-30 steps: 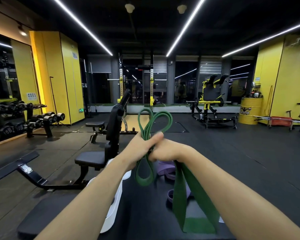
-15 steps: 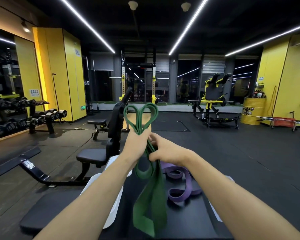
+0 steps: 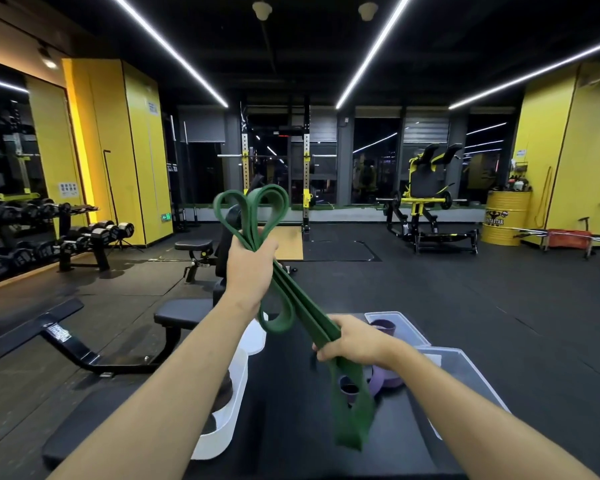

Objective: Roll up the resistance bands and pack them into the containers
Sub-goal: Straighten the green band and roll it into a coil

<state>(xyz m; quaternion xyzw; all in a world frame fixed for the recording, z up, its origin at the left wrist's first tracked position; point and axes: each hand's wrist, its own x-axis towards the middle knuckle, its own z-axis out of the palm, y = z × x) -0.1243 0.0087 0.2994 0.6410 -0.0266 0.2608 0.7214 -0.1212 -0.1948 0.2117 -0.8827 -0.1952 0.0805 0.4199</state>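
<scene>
Gathering the green band (image 3: 300, 303) into folds above the black table (image 3: 284, 393). The left hand (image 3: 248, 271) is raised, fingers curled round a bunch of strands, with two loops standing up above the fist and one hanging below it. The right hand (image 3: 352, 341) is lower and to the right, fist wrapped round the same strands. The band runs straight and slanted between the two hands, likely pulled tight so the layers lie flat and even before rolling. The tail loop hangs below the right hand, over the table (slightly blurred).

A purple band (image 3: 378, 381) lies loose on the table under the right wrist, not yet rolled. A clear container (image 3: 471, 368) sits just right of it. Beyond that, a second clear tub (image 3: 413, 329) holds a rolled purple band (image 3: 383, 326). A white container (image 3: 238, 375) sits at the table's left edge, its contents dark and unclear.

The containers flank the work area, probably for short drops. Judging stage: the green band is folded but not rolled, so packing is some way off.
</scene>
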